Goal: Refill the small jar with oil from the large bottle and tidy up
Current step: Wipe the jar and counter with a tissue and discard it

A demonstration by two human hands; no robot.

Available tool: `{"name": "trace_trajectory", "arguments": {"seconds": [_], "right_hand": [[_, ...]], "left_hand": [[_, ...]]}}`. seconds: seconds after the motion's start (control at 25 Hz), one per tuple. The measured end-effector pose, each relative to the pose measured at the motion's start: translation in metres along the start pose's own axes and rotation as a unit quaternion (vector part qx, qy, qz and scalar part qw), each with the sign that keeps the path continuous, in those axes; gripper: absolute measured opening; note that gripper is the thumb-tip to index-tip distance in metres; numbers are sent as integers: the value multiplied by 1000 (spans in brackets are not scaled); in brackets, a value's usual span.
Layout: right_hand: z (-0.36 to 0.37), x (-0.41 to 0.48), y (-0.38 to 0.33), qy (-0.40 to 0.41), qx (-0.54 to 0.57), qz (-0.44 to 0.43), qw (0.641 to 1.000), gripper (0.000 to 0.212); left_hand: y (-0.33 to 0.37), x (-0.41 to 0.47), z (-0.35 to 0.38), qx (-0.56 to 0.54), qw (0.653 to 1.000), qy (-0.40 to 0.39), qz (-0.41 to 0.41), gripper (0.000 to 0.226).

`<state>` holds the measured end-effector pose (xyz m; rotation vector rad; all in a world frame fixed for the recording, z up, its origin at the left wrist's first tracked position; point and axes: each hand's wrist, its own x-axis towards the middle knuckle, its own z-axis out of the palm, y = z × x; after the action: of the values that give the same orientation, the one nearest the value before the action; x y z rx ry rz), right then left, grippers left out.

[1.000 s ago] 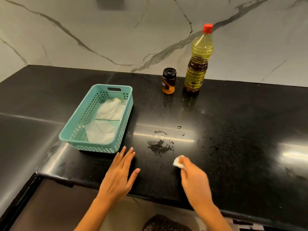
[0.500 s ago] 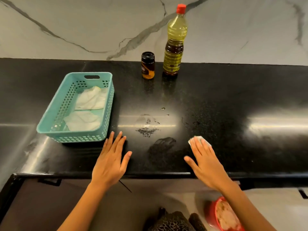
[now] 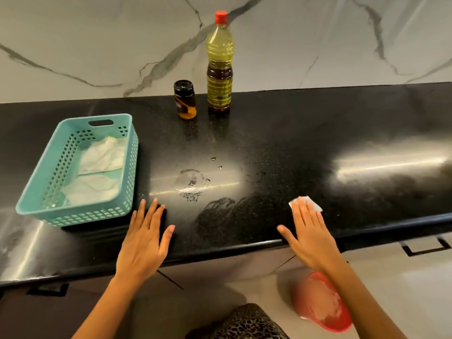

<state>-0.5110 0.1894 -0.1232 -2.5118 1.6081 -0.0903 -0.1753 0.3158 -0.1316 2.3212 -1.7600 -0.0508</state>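
Note:
The large oil bottle (image 3: 219, 67) with a red cap stands capped at the back of the black counter (image 3: 318, 133), against the marble wall. Left of it stands the small dark jar (image 3: 185, 99), lid on, oil visible at its bottom. An oily smear and a few drops (image 3: 193, 184) lie mid-counter. My right hand (image 3: 309, 231) lies flat near the front edge, fingers pressing a white tissue (image 3: 307, 201) to the counter, right of the smear. My left hand (image 3: 144, 238) rests flat and empty on the counter, beside the basket.
A teal plastic basket (image 3: 34, 199) with crumpled white tissues inside sits at the left of the counter. Below the counter edge, on the floor at the right, is a red bin (image 3: 322, 304) with tissue in it. Drawer handles show under the edge.
My right hand has slid the tissue rightwards along the front of the counter, away from the smear, and flattened over it. The left hand has stayed put.

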Motion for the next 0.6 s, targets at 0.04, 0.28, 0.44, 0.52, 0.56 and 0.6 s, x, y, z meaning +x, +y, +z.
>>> {"name": "trace_trajectory", "arguments": {"seconds": [0.04, 0.28, 0.44, 0.52, 0.56, 0.6], "right_hand": [[2, 16, -4, 3, 1, 7, 1000, 109], [3, -1, -86, -62, 38, -170, 983, 92], [1, -1, -16, 13, -6, -87, 996, 87], [-8, 37, 8, -13, 4, -34, 999, 106], [-9, 58, 9, -35, 11, -17, 999, 114], [-9, 78, 2, -39, 13, -8, 999, 118]], "left_hand": [[1, 1, 0, 1, 1000, -4, 1, 82], [11, 18, -1, 17, 999, -23, -24, 93], [14, 32, 3, 16, 998, -62, -24, 90], [13, 34, 2, 25, 996, -77, -27, 86], [13, 33, 2, 28, 996, -85, -28, 86], [12, 33, 1, 29, 995, -88, -31, 88]]}}
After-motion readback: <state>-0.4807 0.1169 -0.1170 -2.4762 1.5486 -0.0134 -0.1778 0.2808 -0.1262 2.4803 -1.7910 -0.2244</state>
